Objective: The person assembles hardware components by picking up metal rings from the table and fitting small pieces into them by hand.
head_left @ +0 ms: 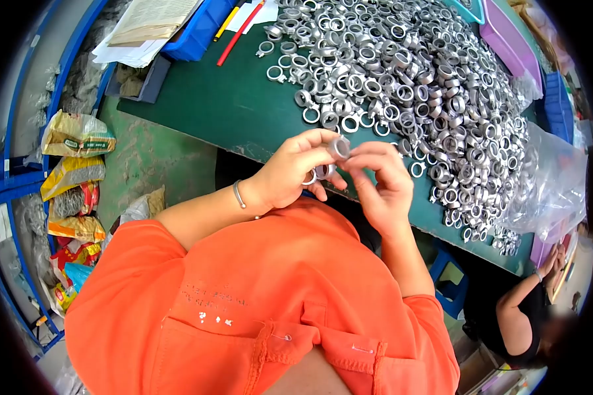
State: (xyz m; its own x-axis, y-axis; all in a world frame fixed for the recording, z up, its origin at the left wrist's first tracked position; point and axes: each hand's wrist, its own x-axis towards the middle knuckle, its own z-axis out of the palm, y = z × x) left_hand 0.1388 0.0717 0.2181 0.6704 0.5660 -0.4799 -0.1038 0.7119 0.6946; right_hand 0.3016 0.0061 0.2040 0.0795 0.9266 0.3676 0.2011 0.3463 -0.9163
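Head: ring [340, 148] between left hand [287, 170], right hand [385, 187]

Silvery metal ring [340, 148], held up, similar rings [325, 172] just below

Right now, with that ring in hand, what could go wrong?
The metal ring in the left hand, touched by the right hand, might slip. Extra rings in the left hand could shake loose. The ring pile nears the edge of the green table; a nudge could spill some.
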